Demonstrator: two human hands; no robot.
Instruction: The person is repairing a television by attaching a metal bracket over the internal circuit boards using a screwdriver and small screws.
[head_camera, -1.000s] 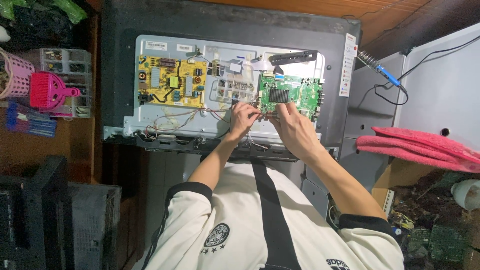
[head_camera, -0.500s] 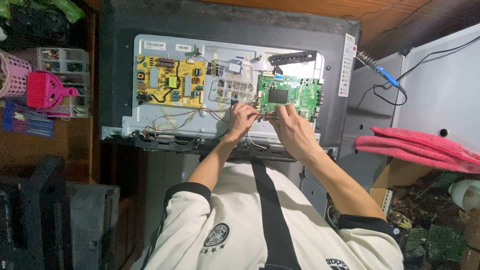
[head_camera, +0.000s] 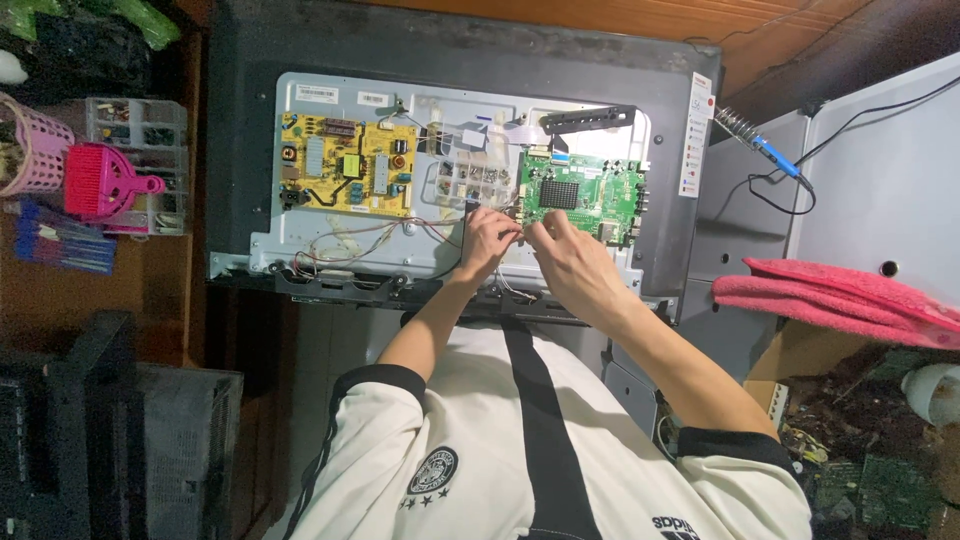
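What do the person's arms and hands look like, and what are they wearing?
Both hands, the left hand and the right hand, are bare: no gloves, rings or watch show. The forearms are bare too. The person wears a cream short-sleeved shirt with dark bands at the sleeve ends, a black stripe down the middle, a round badge and small dark markings near the bottom.

Opened television back (head_camera: 250, 150): power board (head_camera: 345, 178) at left, main board (head_camera: 585, 190) at right. Both hands (head_camera: 485, 240) (head_camera: 570, 262) meet at the main board's lower-left edge, apparently on wiring. Soldering iron (head_camera: 775, 157) lies right.
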